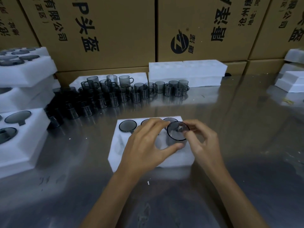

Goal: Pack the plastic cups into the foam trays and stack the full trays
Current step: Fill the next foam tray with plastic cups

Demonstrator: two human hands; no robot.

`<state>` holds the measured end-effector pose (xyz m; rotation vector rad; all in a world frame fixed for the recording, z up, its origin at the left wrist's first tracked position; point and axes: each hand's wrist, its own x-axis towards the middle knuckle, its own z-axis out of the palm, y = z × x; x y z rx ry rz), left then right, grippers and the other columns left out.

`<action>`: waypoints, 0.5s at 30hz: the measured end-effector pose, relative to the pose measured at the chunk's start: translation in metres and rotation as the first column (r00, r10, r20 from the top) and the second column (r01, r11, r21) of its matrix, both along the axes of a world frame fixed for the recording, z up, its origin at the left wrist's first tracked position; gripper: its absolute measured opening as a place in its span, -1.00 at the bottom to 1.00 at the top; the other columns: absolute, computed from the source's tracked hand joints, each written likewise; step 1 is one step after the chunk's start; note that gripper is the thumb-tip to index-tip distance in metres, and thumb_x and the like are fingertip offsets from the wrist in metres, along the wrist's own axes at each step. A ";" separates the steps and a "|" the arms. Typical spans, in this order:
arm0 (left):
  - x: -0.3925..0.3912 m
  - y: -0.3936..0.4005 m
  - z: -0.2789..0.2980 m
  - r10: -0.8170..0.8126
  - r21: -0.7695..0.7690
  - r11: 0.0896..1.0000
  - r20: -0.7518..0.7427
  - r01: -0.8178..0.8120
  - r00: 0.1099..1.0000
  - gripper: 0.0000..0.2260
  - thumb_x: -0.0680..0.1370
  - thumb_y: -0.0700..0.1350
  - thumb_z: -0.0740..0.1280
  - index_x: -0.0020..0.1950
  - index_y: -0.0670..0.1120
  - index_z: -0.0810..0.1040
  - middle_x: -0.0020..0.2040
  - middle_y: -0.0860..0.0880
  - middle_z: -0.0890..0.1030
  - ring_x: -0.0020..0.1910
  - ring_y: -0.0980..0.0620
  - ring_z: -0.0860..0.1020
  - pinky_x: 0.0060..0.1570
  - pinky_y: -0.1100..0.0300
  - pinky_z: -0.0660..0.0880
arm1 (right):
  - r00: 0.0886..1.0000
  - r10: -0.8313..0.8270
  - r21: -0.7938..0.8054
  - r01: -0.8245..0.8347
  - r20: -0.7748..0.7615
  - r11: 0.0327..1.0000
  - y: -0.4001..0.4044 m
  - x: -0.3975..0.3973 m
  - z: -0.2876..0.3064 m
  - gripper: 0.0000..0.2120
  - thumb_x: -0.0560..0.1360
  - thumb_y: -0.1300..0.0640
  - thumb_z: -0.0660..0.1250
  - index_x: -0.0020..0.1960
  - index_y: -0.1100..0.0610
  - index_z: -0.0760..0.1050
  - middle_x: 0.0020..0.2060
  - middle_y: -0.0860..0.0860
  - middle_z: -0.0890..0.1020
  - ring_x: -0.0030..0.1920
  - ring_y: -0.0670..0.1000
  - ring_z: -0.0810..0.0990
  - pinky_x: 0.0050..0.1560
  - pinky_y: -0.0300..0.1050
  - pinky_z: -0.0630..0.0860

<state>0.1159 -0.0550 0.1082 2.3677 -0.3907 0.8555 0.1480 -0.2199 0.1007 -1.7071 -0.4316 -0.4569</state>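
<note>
Three cups already sit in the far row of the foam tray (pixel 115 155) under your hands, their dark rims level with its top: one rim (pixel 127 125) shows whole just beyond your left hand (pixel 144 145), and the other two are partly hidden behind your fingers. The near row looks unfilled, though your left hand covers much of it, so by my reckoning this tray is about half packed. Between your two hands you hold the fourth cup (pixel 178 131), mouth up and tilted a little, above the near right pocket and not yet down in the foam. Your left hand is curled round it, thumb at the near side of the cup low down and fingers arched over the far rim. Your right hand (pixel 202 142) pinches the rim from the right with thumb and forefinger, and its other fingers are loosely bent. Far beyond your left hand a large crowd of loose cups (pixel 115 94) waits on the metal table (pixel 246 129), so most of the packing looks to be ahead of you. Well off to the left of your left hand stand stacked trays (pixel 24 74) with cups in them, and empty foam blocks (pixel 187 72) lie beyond your right hand against the cardboard boxes (pixel 115 30).
</note>
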 end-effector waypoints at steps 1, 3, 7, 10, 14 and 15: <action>-0.001 0.000 0.001 0.002 0.028 1.000 -0.007 -0.001 1.000 -0.49 0.42 0.28 0.43 0.23 -0.03 0.59 0.16 0.12 0.58 0.15 0.11 0.54 0.07 0.11 0.52 | 1.000 -0.012 0.001 0.012 -0.006 1.000 -0.001 0.001 -0.001 -0.82 0.43 0.19 0.29 -0.06 0.07 0.64 -0.16 -0.07 0.69 -0.02 0.06 0.62 0.10 0.00 0.52; -0.003 0.000 0.003 0.012 0.053 0.999 -0.025 -0.010 1.000 -0.48 0.43 0.32 0.35 0.24 0.01 0.58 0.16 0.14 0.58 0.15 0.13 0.53 0.11 0.17 0.49 | 1.000 -0.024 -0.008 0.024 -0.013 1.000 -0.002 0.004 -0.003 -0.89 0.45 0.16 0.33 -0.10 0.08 0.63 -0.20 -0.07 0.68 -0.03 0.07 0.62 0.10 0.07 0.51; -0.004 0.003 0.003 0.024 0.069 0.997 -0.113 -0.017 0.993 -0.45 0.41 0.35 0.31 0.29 0.08 0.54 0.19 0.20 0.58 0.21 0.19 0.47 0.18 0.25 0.40 | 0.998 -0.038 -0.048 0.036 -0.048 0.998 0.000 0.008 -0.009 -0.92 0.49 0.05 0.37 -0.13 0.03 0.62 -0.22 -0.13 0.67 -0.03 0.02 0.62 0.09 0.03 0.51; -0.003 0.004 0.003 0.029 0.075 0.997 -0.135 -0.019 0.990 -0.48 0.41 0.35 0.32 0.30 0.16 0.50 0.13 0.24 0.57 0.15 0.26 0.43 0.10 0.34 0.32 | 0.997 -0.071 -0.083 0.069 -0.021 0.994 0.001 0.009 -0.010 -0.90 0.50 0.02 0.36 -0.17 -0.04 0.61 -0.19 -0.20 0.65 0.01 -0.04 0.55 0.07 -0.11 0.47; -0.003 0.007 0.004 0.037 0.094 0.995 -0.128 -0.025 0.991 -0.51 0.41 0.36 0.33 0.28 0.20 0.48 0.09 0.27 0.55 0.13 0.28 0.41 0.09 0.35 0.31 | 0.998 -0.060 -0.076 0.058 -0.034 0.995 -0.005 0.011 -0.006 -0.86 0.55 0.17 0.40 -0.12 -0.06 0.64 -0.10 -0.23 0.66 0.10 -0.06 0.52 0.15 -0.08 0.45; -0.003 0.009 0.004 0.036 0.104 0.994 -0.137 -0.022 0.990 -0.50 0.42 0.37 0.31 0.29 0.21 0.48 0.10 0.27 0.55 0.15 0.28 0.41 0.11 0.31 0.34 | 0.997 -0.035 -0.071 0.030 -0.072 0.997 -0.007 0.012 -0.004 -0.86 0.55 0.19 0.40 -0.06 -0.05 0.65 -0.07 -0.22 0.67 0.14 -0.03 0.53 0.20 -0.04 0.45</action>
